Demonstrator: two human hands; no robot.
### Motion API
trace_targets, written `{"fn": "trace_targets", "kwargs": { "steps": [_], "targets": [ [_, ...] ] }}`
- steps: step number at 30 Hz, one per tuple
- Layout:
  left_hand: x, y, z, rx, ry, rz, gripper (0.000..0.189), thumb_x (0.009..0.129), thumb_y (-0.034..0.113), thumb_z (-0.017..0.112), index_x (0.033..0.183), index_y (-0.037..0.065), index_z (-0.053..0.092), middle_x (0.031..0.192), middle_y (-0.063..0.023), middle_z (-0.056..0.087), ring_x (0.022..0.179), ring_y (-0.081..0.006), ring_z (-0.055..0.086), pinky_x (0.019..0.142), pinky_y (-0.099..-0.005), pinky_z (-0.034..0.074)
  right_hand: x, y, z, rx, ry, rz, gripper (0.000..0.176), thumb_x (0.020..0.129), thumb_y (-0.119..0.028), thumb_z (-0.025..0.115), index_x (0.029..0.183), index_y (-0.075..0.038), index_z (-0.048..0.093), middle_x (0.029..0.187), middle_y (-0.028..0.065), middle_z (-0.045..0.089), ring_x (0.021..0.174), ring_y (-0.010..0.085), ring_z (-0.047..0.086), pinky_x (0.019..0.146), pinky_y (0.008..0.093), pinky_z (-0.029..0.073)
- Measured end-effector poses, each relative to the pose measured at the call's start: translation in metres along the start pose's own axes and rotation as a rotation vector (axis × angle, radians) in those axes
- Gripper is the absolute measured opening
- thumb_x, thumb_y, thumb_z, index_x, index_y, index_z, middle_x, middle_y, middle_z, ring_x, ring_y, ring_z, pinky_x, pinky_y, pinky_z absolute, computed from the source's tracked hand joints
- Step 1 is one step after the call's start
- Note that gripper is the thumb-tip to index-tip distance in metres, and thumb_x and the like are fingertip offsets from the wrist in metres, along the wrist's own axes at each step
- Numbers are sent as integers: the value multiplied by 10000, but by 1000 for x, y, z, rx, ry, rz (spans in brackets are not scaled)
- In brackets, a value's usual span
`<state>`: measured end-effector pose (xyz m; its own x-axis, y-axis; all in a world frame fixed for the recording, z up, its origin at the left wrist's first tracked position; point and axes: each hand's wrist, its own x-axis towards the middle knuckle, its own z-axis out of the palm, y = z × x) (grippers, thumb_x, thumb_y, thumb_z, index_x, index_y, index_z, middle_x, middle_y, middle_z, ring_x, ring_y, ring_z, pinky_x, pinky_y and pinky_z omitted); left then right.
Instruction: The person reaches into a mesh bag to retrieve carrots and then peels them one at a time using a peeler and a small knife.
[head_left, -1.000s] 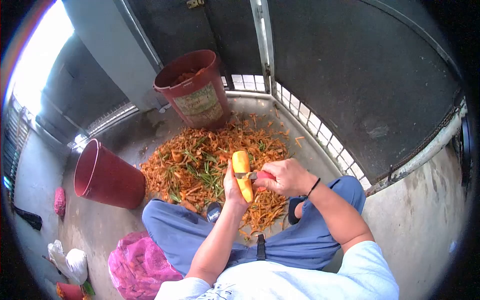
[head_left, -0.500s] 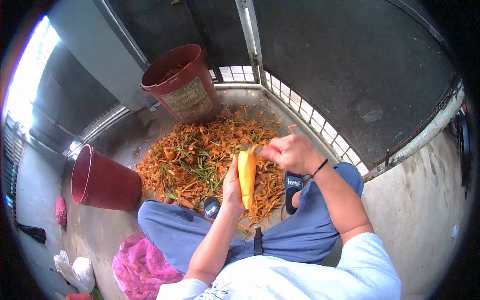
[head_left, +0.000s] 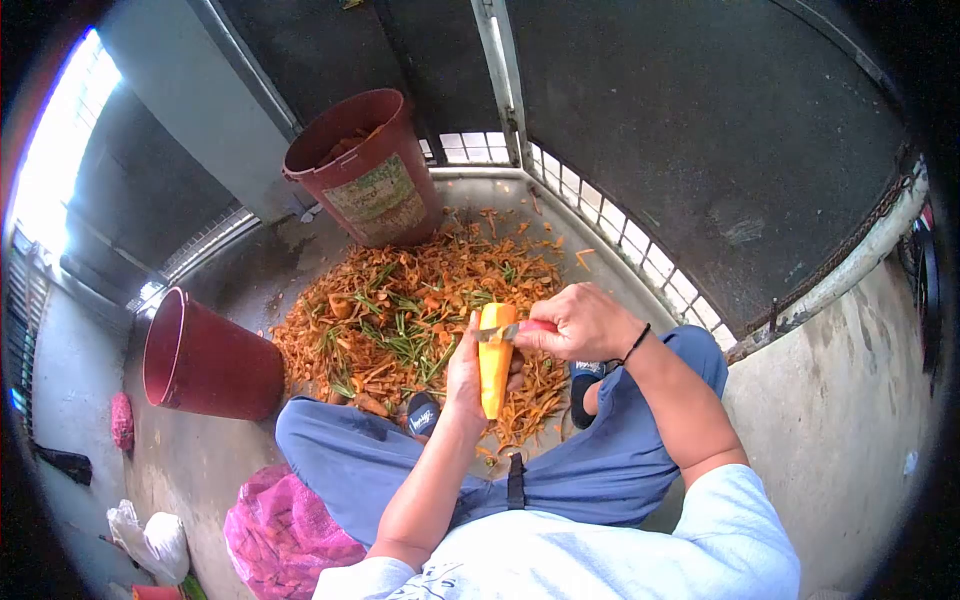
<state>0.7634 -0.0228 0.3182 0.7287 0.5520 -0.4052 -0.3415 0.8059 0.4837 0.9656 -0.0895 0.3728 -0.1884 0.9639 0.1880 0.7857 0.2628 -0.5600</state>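
While the left hand [head_left: 463, 375] is wrapped around the carrot [head_left: 494, 360] upright over the peel pile [head_left: 400, 320], the right hand [head_left: 580, 322] is fisted on a red-handled peeler [head_left: 515, 329] — blade against the carrot's upper part — with two red buckets [head_left: 365, 165] beyond.

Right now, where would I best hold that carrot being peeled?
Its lower half, from the left, as the left hand does. The carrot stands roughly upright, and the peeler in the right hand lies across its upper end, so that end needs to stay free.

Bucket label [head_left: 372, 197], sandal logo [head_left: 421, 419]: print too blurred to read.
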Motion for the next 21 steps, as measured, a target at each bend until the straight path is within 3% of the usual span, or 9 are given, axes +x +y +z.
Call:
{"fn": "trace_targets", "kwargs": {
  "steps": [2,6,7,9,10,13,15,18,21],
  "targets": [
    [1,-2,-1,81,12,15,509,993,615,496,1124,142,634,792,-35,652,584,-155,607,401,-276,416,0,10,0,-41,181,51,498,926,-515,649,708,-67,643,653,179,640,651,391,656,601,471,509],
    [2,-5,2,190,149,29,516,996,625,479,1132,156,643,797,-16,659,595,-151,607,433,-276,442,-1,15,-12,-18,244,262,476,923,-510,659,721,-79,660,662,177,652,665,387,668,606,467,515],
    [3,-5,0,188,148,32,516,996,625,479,1132,156,643,797,-16,659,595,-151,607,433,-276,442,-2,9,-13,-20,243,259,476,923,-510,659,721,-79,660,662,177,652,665,387,668,606,467,515],
    [5,-5,-5,58,49,62,519,1004,625,460,1160,165,641,864,-17,689,663,-145,644,457,-279,468,-4,-2,-11,98,86,50,474,919,-507,669,716,-79,655,651,171,648,653,376,668,598,462,514],
    [4,-5,-3,74,100,69,531,1005,631,448,1178,166,635,898,-12,692,692,-143,647,467,-282,475,-2,-3,-7,75,2,23,488,917,-522,662,713,-78,656,641,163,644,639,363,670,593,454,516],
    [2,-4,1,78,77,94,544,1004,639,440,1190,165,630,903,-15,685,675,-147,640,450,-287,467,1,0,7,-66,38,12,499,921,-533,647,713,-79,660,651,161,654,645,358,678,608,455,529],
    [2,-6,2,113,168,126,525,1005,627,462,1120,139,619,822,-33,641,613,-160,597,428,-302,449,2,7,9,-25,169,1,459,901,-472,703,705,-61,641,640,161,621,618,364,646,576,446,483],
    [3,-4,-6,61,25,31,532,1009,619,460,1121,126,624,860,-47,643,649,-180,609,419,-308,431,5,30,-2,-163,322,348,445,911,-450,700,796,-20,688,727,200,657,684,364,664,618,438,502],
    [6,-2,-5,-49,57,-16,520,1019,604,450,1131,128,625,829,-49,641,633,-188,613,416,-309,428,6,34,-8,38,355,335,428,919,-459,682,838,-40,710,728,201,675,694,361,691,649,455,537]
  ]
}}
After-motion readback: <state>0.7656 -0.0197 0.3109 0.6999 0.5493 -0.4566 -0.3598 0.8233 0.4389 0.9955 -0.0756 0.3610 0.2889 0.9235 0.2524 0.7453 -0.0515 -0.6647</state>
